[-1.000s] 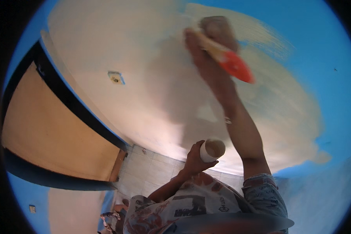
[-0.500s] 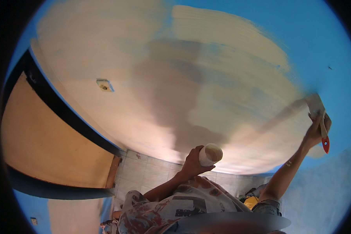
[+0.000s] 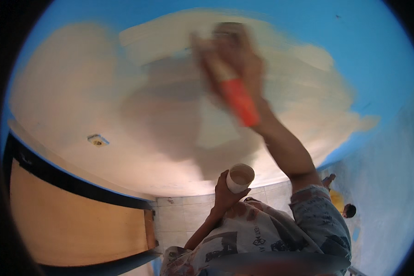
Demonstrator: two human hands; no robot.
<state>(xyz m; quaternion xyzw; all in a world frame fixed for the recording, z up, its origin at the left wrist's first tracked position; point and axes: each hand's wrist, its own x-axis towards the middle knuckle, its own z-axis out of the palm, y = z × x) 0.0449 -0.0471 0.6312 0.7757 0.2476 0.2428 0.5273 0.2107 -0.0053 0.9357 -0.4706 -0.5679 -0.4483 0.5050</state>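
My left hand [image 3: 224,195] is wrapped round a white cup [image 3: 236,186] in front of my chest. Pale, creamy paint shows inside the cup. High at the middle of the view, my raised right hand [image 3: 251,64] grips a paintbrush [image 3: 240,102] with a red-orange handle end. Motion blurs this hand and the brush, and the bristles cannot be made out. Behind them is the wall [image 3: 170,101], coated in uneven cream paint over blue. I cannot tell whether the bristles touch it.
A wall socket [image 3: 98,140] sits low on the left of the wall. Left of it is a dark-framed, tan wooden door [image 3: 78,207]. Grey tiles [image 3: 172,216] cover the floor. At the lower right, a person in yellow [image 3: 337,202] is near a blue-grey wall [image 3: 377,198].
My right hand has swung the brush from the far right edge of the cream patch to its upper middle. The view has shifted; my left hand still holds the cup.
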